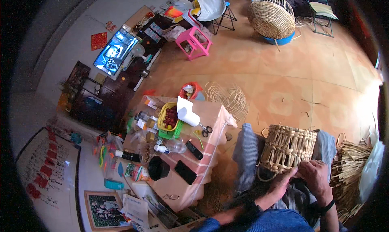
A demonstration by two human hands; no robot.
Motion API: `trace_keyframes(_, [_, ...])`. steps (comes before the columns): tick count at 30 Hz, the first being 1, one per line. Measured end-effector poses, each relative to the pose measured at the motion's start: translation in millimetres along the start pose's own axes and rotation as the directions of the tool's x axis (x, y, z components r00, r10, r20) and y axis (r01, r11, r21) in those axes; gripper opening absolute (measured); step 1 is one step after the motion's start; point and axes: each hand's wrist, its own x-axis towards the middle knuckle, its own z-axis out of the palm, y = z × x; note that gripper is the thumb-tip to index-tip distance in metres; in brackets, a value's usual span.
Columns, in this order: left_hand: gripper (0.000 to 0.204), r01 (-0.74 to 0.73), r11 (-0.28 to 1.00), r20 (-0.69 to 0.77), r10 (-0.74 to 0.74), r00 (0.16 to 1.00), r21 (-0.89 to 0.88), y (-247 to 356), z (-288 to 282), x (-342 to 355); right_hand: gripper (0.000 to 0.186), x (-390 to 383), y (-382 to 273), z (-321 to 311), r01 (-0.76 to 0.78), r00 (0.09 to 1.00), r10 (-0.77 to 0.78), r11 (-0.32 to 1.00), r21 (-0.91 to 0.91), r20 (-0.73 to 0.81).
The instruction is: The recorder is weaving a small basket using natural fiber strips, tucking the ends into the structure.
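A small woven straw basket (288, 147) lies across my lap between my knees, with open slanted strands around its side and a braided band at each end. My left hand (280, 184) pinches the basket's near edge, thumb and fingers close to the braid. Beside it my right hand (314, 174) is closed at the same edge, its fingers curled in; any strand inside them is too small to make out. A loose loop of straw (265, 176) sticks out at the basket's lower left.
To the left, a cloth-covered table (210, 114) carries a yellow fruit basket (163, 115), scissors (207, 130), bottles and a phone (185, 172). A straw bundle (350, 165) lies at my right. Farther off stand a pink stool (194, 42), a large woven basket (270, 19) and a wire frame (233, 100).
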Motion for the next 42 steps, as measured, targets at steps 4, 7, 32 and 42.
trace_keyframes(4, [0.056, -0.140, 0.941, -0.044, 0.161, 0.986, 0.306, 21.2, 20.5, -9.7, 0.023, 0.6, 9.5, 2.4, 0.061, 0.998, -0.062, 0.995, 0.079, 0.008])
trace_keyframes(7, [0.053, -0.154, 0.910, -0.034, 0.181, 0.983, 0.385, 27.3, 18.8, -12.0, 0.022, -2.0, 18.3, 12.1, 0.077, 0.997, -0.078, 0.987, 0.144, 0.004])
trace_keyframes(32, [0.046, 0.093, 0.969, 0.194, -0.139, 0.971, 0.227, -39.1, -36.5, 15.8, 0.027, -13.3, 6.2, 21.0, -0.053, 0.972, 0.067, 0.996, -0.067, 0.227])
trace_keyframes(42, [0.043, -0.102, 0.751, 0.204, -0.045, 0.978, 0.653, -30.3, -42.9, 8.2, 0.031, -6.4, -1.2, 29.2, -0.128, 0.981, 0.136, 0.990, -0.068, 0.140])
